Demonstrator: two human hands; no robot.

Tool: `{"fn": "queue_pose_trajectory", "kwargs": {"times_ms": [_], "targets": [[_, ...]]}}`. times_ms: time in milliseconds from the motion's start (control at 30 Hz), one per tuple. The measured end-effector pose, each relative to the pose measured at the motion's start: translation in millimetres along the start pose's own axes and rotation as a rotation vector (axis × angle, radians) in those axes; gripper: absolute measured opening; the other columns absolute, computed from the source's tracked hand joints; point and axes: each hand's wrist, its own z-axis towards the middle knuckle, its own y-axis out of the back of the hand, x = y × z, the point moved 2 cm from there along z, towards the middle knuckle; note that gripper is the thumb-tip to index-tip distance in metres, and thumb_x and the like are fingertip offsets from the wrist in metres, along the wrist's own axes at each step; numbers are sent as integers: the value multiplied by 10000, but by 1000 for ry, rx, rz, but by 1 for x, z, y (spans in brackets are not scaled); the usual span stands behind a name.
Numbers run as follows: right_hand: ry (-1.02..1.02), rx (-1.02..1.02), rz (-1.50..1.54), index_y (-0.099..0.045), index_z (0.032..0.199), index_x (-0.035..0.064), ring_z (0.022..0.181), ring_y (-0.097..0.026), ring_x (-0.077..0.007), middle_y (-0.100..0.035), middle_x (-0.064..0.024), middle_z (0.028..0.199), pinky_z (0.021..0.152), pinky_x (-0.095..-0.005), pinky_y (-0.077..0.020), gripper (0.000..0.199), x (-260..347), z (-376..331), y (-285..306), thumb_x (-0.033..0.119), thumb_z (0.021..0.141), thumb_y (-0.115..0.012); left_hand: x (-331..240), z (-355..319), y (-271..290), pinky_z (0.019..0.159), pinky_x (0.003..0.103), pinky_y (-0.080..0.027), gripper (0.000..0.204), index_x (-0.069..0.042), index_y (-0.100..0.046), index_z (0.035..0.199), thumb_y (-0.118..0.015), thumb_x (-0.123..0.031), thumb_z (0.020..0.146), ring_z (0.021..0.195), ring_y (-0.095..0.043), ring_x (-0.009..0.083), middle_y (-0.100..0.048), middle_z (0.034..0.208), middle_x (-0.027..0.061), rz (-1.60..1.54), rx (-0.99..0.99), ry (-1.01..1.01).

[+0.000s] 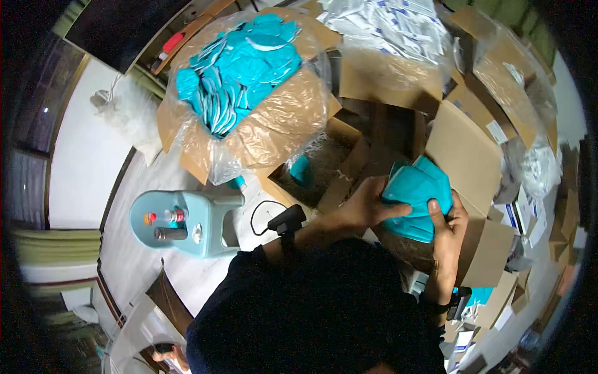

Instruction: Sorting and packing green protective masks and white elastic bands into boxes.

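Between my hands is a small stack of teal face masks (418,187), held above an open cardboard box (468,163) on the right. My left hand (372,201) grips the stack at its left edge, fingers lying over the front. On the other side my right hand (450,225) closes round it, the thumb pressed on the lower masks. A large plastic-lined carton at the upper left holds a heap of the same teal masks (255,59). One loose teal mask (300,171) lies in a smaller cardboard box (344,129) left of my hands.
A pale blue plastic stool (212,218) stands at left, with bottles (177,215) in its tray. White packets (389,28) fill a carton at the back. More cartons (511,81) and small white boxes (520,209) crowd the right. Another person (168,354) is partly visible at lower left.
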Motion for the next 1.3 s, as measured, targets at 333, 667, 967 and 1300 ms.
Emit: {"fn": "queue_pose_trajectory", "kwargs": {"times_ms": [333,667,967,1300], "targets": [[-167,-79,-150,-601,1124,-10,557,-555,-104,-649,-69,746,549,-231,-454,249,-16,-4,17,192,993,-538,-39,-9,257,748,416,-497,338,-103,-658,1053,-650,-74,716,878,-582,336,-603,959,104,1579,-1164,-331],[-342,-250,-207,-662,1014,-7,671,-585,-105,-649,-44,786,602,-235,-478,175,-38,-16,49,147,936,-637,121,6,562,804,483,-486,632,-29,-641,1139,-380,-567,935,1002,-584,414,-623,1095,238,1483,-605,440],[-457,21,-919,-437,1334,-8,1068,-596,-426,-583,-280,1196,930,-405,-495,648,-57,-28,107,315,844,-713,137,-5,562,804,474,-491,748,49,-644,1114,-425,-636,907,975,-614,425,-638,1061,295,1363,-510,1045],[-672,16,-1050,-195,1451,-25,1362,-299,-422,-317,-317,1427,1108,-472,-319,1155,-158,17,112,719,705,-669,42,50,419,678,414,-536,609,54,-655,1077,-542,-522,914,817,-682,352,-671,999,263,1375,-578,956]]}}
